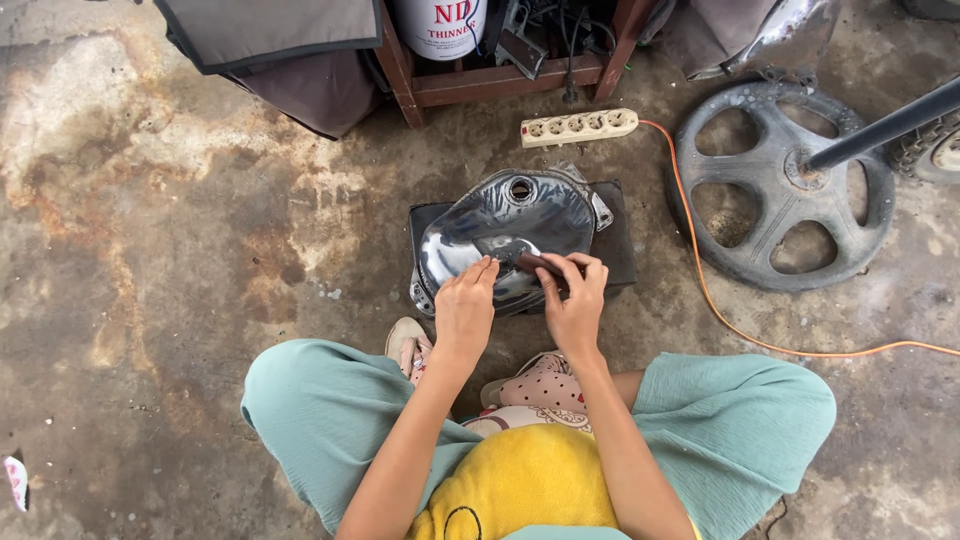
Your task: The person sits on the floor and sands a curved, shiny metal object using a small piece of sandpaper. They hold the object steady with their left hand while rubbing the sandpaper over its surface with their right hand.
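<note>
A shiny bare-metal motorcycle fuel tank (500,220), with a round filler hole on top, lies on a dark flat pad (615,250) on the concrete floor in front of me. My left hand (465,305) rests on the tank's near edge, fingertips touching the metal. My right hand (573,300) is closed on a small dark reddish piece (535,263), perhaps sandpaper, pressed against the tank's surface. I squat with knees in green trousers on either side.
A cream power strip (578,127) with an orange cable (700,280) lies behind the tank. A black spoked wheel (780,185) with a dark pole (880,130) sits at right. A wooden stand (500,80) holding a white can (440,25) is at the top.
</note>
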